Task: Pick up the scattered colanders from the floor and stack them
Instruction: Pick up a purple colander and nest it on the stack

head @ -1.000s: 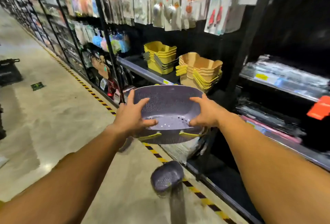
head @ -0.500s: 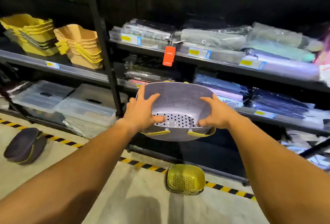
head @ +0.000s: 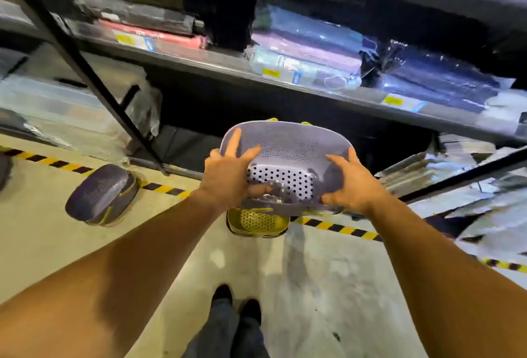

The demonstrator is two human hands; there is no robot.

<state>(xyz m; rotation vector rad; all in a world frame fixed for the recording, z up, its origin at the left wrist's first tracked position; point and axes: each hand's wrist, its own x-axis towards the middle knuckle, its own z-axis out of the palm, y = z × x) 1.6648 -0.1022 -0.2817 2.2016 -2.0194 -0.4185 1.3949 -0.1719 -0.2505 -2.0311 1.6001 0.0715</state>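
Note:
I hold a grey-purple colander point(head: 288, 152) with yellow handles in front of me, its opening facing me. My left hand point(head: 228, 178) grips its left rim, thumb inside, and my right hand point(head: 353, 183) grips its right rim. Directly below it on the floor sits a yellow colander point(head: 258, 222), upright and partly hidden by the held one. Another grey-purple colander point(head: 99, 195) lies upside down on the floor to the left, near the striped line.
Dark shelving point(head: 228, 68) with wrapped goods fills the upper view; a black upright post point(head: 85, 69) slants down to the floor. Yellow-black tape point(head: 336, 226) marks the shelf edge. Clear plastic bins point(head: 57, 106) sit low left. My feet point(head: 236, 300) stand on the concrete floor.
The view swung right along the shelves and tilted down. The held colander now hangs right over the yellow one on the floor. Both hands kept their grip.

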